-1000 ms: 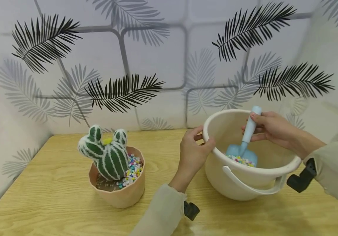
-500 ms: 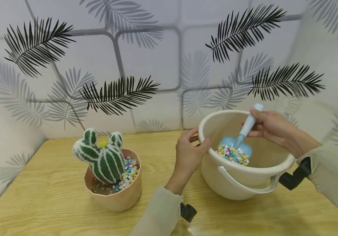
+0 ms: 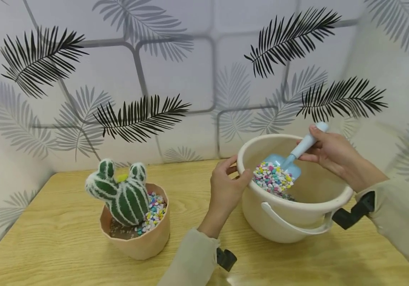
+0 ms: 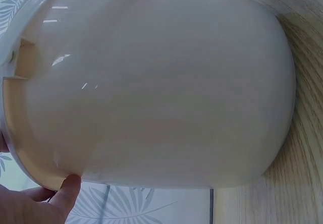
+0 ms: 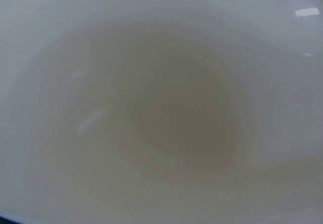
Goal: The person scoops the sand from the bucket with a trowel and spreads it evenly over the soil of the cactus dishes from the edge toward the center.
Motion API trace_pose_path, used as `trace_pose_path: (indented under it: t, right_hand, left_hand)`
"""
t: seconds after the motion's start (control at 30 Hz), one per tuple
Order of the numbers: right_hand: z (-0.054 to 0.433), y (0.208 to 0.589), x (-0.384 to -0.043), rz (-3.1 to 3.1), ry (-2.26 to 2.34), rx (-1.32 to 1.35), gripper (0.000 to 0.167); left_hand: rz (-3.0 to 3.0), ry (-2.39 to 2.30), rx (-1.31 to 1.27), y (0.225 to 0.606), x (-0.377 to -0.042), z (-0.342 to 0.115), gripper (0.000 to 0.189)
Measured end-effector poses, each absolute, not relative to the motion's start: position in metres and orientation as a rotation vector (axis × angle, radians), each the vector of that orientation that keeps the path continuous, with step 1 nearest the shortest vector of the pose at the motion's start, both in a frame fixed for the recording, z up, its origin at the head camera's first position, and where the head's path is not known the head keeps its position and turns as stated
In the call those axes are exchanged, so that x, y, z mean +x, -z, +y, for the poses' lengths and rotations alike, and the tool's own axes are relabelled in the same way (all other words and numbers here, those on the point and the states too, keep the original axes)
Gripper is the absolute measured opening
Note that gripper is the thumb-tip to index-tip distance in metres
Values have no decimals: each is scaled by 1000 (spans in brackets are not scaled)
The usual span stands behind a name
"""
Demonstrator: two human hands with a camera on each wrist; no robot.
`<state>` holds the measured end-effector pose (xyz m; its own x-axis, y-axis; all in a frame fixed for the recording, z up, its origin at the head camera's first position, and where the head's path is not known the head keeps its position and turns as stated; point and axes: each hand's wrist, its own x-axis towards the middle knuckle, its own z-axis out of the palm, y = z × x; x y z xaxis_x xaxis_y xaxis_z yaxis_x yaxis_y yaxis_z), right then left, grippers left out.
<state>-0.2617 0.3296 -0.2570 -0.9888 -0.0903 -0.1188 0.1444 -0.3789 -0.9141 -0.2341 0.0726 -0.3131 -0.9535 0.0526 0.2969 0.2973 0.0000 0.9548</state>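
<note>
A cream bucket [image 3: 286,222] stands on the table at the right of the head view, its handle hanging at the front. My left hand [image 3: 226,186] grips its left rim, fingers and thumb on either side. In the left wrist view the bucket's side [image 4: 166,88] fills most of the picture, with the hand [image 4: 35,204] at the rim. My right hand [image 3: 336,155] holds a light blue shovel [image 3: 307,143] by its handle, tilted inside the bucket. Its scoop carries a heap of colourful pebbles [image 3: 273,176]. Only a blurred pale surface shows in the right wrist view.
A peach flowerpot [image 3: 147,244] stands left of the bucket. It holds a plush-looking green cactus [image 3: 129,204], brown filling and colourful pebbles [image 3: 156,212] on one side. Behind the wooden table [image 3: 58,226] rises a leaf-patterned wall covering [image 3: 176,71].
My right hand has tipped the shovel, its handle leaning further right. The pebble-filled scoop has come up into fuller view, towards the bucket's left side. My left hand stays on the rim.
</note>
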Motion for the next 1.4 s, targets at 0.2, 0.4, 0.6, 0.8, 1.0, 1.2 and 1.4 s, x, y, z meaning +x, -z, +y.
trace_pose_path:
  t: [0.2,0.4,0.6,0.8,1.0,1.2,1.4]
  right_hand:
    - [327,257,-261,1625,2552,42,20]
    - [324,255,-259,1606,2605,10,18]
    - [325,254,-256,1601,2674,1,18]
    - [327,253,-256,1526,2745,19,15]
    - [329,253,-256,1422,2803,9,10]
    - [332,255,-254,1401,2838,28,10]
    - [335,256,-253,1351,2892,65,5]
  left_hand:
    - [-2079,2067,-366,314,-233,70,50]
    - [-2054,2092,-379,315,-234,68,47]
    - [-2035,2105,-387,315,-234,69,48]
    - [-2023,2110,-385,313,-233,69,47]
    - [-2031,2105,-393,314,-233,70,48]
    - [-2044,2120,-387,313,-231,71,52]
    - [-2054,2127,-385,313,-232,73,52]
